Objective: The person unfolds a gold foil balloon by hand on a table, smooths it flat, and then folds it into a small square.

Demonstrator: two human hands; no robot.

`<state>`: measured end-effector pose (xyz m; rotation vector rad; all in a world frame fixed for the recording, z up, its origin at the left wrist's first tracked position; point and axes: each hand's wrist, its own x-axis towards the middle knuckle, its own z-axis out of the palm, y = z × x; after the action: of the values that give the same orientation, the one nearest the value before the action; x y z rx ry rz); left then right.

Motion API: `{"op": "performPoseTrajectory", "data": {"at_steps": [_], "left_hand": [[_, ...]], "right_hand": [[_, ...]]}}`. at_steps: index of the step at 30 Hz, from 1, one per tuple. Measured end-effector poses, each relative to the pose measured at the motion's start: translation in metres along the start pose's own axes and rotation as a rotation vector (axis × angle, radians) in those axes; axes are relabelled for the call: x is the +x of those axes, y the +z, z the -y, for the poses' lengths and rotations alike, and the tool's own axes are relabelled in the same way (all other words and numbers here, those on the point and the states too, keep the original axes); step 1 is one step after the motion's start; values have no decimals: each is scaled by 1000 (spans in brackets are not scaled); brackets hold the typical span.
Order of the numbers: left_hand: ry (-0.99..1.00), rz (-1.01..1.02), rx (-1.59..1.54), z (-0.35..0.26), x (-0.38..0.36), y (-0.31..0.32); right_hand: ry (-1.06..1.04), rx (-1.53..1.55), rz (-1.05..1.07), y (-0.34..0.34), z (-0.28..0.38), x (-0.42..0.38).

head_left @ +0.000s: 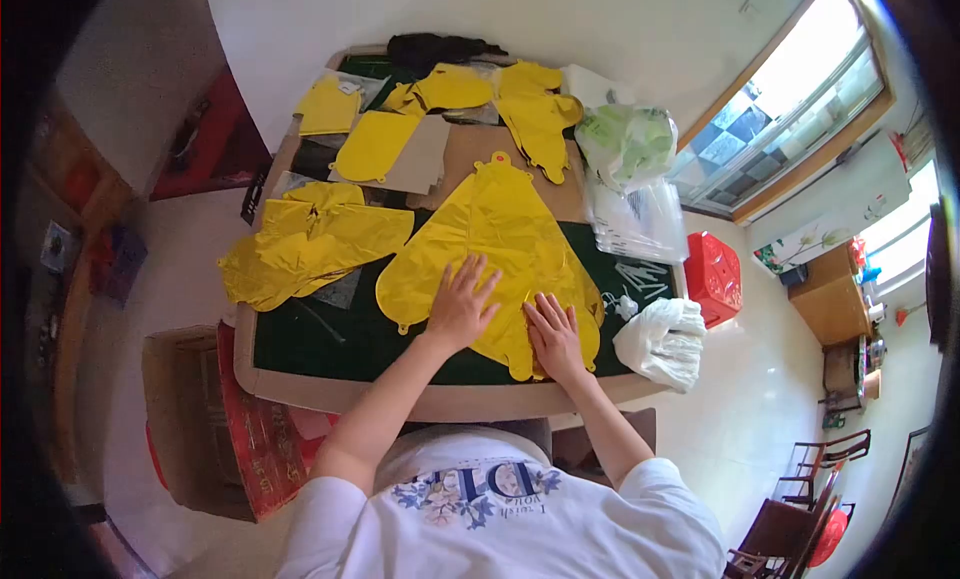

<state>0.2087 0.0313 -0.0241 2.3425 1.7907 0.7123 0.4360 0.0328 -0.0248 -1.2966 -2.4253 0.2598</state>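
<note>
A large flat gold foil balloon [500, 229] lies spread on the green-topped table [330, 344] in front of me. My left hand [462, 305] rests flat on its lower left part, fingers apart. Pressed flat beside it, my right hand [553, 337] lies on the balloon's lower right edge. Neither hand grips anything. A crumpled pile of gold foil balloons [305, 241] sits to the left of the big one.
More gold foil pieces [455, 89] and brown cardboard [420, 159] cover the table's far end. Clear plastic bags [635, 214], a green-tinted bag [625, 139] and a white bag [665, 341] lie on the right. A red crate [712, 274] and a cardboard box [200, 419] stand on the floor.
</note>
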Motion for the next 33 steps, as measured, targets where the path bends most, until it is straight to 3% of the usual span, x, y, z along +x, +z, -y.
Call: {"op": "performPoseTrajectory", "data": {"at_steps": [4,11,14,16,17,20,24,30,32,33], "left_hand": [[-32,130,62,0,-4,15],[-35,149,83,0,-5,16],[-36,172,111,-1,-5,15],[-38,172,108,-1,-5,14],[-39,165,112,0,-4,14],[-61,175,91,0,-5,18],[-64,190,65,0,-4,15],[-55,187,77,1,-5,18],[-53,174,90,1,-5,19],[-55,188,104,1,-4,18]], "right_hand": [[-11,13,-14,0,0,1],[2,107,-77,-6,-12,39],[178,284,-182,-7,-32,78],[435,2,-246,-3,-51,100],[428,3,-250,-1,-55,106],[674,-12,-62,3,-61,118],[654,27,-36,8,-65,122],[607,112,-178,6,-60,119],[534,397,-170,-3,-50,121],[532,396,-168,-6,-49,123]]}}
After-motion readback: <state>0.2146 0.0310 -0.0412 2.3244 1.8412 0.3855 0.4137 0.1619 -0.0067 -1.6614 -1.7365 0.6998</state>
